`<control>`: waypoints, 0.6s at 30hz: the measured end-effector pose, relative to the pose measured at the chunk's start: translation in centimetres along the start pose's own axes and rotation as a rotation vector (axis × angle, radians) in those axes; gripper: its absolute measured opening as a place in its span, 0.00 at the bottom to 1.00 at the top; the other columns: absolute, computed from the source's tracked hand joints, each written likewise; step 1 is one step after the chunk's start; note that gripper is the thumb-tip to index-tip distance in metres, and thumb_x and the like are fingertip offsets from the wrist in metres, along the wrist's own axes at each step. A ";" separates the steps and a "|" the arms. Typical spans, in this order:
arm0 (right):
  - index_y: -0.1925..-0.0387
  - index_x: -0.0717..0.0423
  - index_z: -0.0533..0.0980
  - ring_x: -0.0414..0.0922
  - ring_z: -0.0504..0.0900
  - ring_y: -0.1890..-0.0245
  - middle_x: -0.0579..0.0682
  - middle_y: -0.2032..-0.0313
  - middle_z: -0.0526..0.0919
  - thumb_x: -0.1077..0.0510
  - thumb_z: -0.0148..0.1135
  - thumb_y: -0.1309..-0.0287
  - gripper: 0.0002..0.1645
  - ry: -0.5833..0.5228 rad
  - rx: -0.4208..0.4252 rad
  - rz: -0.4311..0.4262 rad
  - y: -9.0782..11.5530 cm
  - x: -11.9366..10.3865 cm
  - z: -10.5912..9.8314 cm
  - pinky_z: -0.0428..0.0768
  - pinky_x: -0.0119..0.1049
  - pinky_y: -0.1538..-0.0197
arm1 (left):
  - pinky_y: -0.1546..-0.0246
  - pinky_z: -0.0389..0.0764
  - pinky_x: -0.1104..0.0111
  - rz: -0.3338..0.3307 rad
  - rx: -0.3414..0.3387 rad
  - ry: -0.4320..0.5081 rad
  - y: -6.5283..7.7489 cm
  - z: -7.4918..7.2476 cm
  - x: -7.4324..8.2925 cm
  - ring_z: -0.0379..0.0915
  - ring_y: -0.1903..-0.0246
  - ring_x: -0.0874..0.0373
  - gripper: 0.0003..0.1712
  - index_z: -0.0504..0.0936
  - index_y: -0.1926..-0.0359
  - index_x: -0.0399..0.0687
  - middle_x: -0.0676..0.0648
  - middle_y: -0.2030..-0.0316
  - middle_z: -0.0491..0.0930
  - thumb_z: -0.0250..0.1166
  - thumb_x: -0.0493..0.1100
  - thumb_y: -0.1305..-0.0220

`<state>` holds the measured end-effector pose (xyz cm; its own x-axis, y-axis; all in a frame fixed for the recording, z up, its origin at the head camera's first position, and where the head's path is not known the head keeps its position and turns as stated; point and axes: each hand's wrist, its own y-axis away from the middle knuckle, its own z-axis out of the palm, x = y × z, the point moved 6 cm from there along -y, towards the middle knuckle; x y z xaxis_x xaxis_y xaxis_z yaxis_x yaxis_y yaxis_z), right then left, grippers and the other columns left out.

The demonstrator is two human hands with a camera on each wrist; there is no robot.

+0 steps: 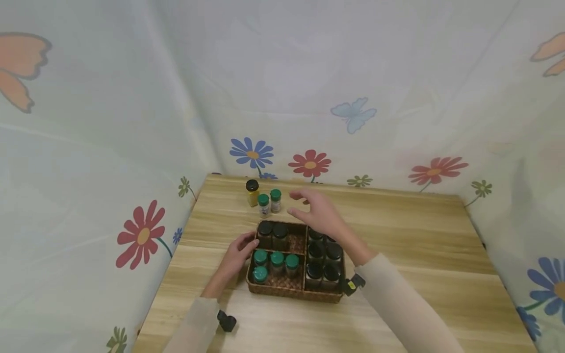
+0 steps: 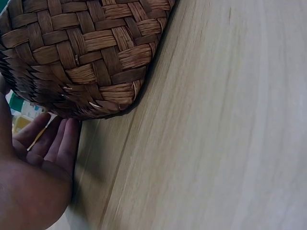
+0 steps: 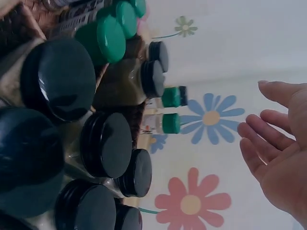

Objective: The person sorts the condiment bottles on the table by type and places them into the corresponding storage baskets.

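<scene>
A woven basket point(image 1: 282, 292) with compartments holds several black-capped jars point(image 1: 315, 251) on the right and two black-capped jars point(image 1: 280, 230) at back left. Several green-capped bottles point(image 1: 277, 259) stand in its front left compartment. My left hand point(image 1: 238, 251) touches the basket's left side near the back corner; in the left wrist view its fingers point(image 2: 62, 143) lie fairly straight against the weave. Over the back right of the basket hovers my right hand point(image 1: 320, 213), fingers spread loosely and holding nothing. Two green-capped shakers point(image 1: 264, 206) stand just left of it, behind the basket.
Beside the two shakers, a black-capped yellow bottle point(image 1: 252, 193) stands near the back of the wooden table point(image 1: 406, 245). A pale curtain point(image 1: 282, 88) printed with flowers and butterflies surrounds the table at the back and sides.
</scene>
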<state>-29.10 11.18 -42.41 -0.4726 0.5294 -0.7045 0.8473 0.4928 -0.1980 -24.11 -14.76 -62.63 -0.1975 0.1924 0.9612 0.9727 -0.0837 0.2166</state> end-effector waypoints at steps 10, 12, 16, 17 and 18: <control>0.31 0.60 0.76 0.52 0.79 0.36 0.56 0.37 0.81 0.50 0.70 0.28 0.31 0.088 -0.048 0.053 -4.4 2.0 2.6 0.80 0.49 0.33 | 0.36 0.79 0.48 0.028 0.012 0.001 -0.2 -0.1 -0.5 0.75 0.35 0.45 0.34 0.74 0.26 0.46 0.38 0.34 0.79 0.65 0.58 0.23; 0.31 0.62 0.76 0.53 0.79 0.35 0.57 0.36 0.81 0.50 0.69 0.28 0.32 0.089 -0.062 0.071 -5.1 2.4 3.0 0.78 0.50 0.32 | 0.36 0.79 0.48 0.033 0.014 0.003 -0.2 -0.1 -0.4 0.76 0.35 0.45 0.34 0.75 0.26 0.46 0.39 0.35 0.79 0.66 0.59 0.24; 0.29 0.64 0.74 0.55 0.78 0.34 0.60 0.36 0.80 0.51 0.69 0.28 0.34 0.105 -0.092 0.096 -6.3 3.2 3.6 0.76 0.52 0.30 | 0.37 0.80 0.48 0.031 0.014 0.004 0.0 0.0 -0.3 0.77 0.36 0.45 0.34 0.75 0.27 0.47 0.39 0.36 0.80 0.66 0.59 0.25; 0.29 0.64 0.74 0.56 0.78 0.34 0.60 0.35 0.79 0.51 0.69 0.28 0.34 0.110 -0.099 0.098 -6.5 3.4 3.8 0.76 0.53 0.30 | 0.36 0.80 0.48 0.032 0.013 0.003 0.0 0.0 -0.3 0.77 0.36 0.45 0.34 0.75 0.27 0.47 0.39 0.36 0.80 0.66 0.59 0.24; 0.28 0.64 0.73 0.56 0.77 0.34 0.60 0.35 0.79 0.51 0.69 0.28 0.35 0.120 -0.108 0.100 -6.8 3.7 4.0 0.76 0.53 0.30 | 0.36 0.80 0.48 0.032 0.011 0.004 0.0 0.0 -0.3 0.76 0.36 0.45 0.34 0.75 0.26 0.46 0.39 0.35 0.80 0.66 0.59 0.24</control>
<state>-35.63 7.05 -46.38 -0.4179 0.6548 -0.6298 0.8638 0.5011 -0.0522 -24.07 -14.83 -62.95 -0.1668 0.1862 0.9682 0.9798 -0.0787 0.1839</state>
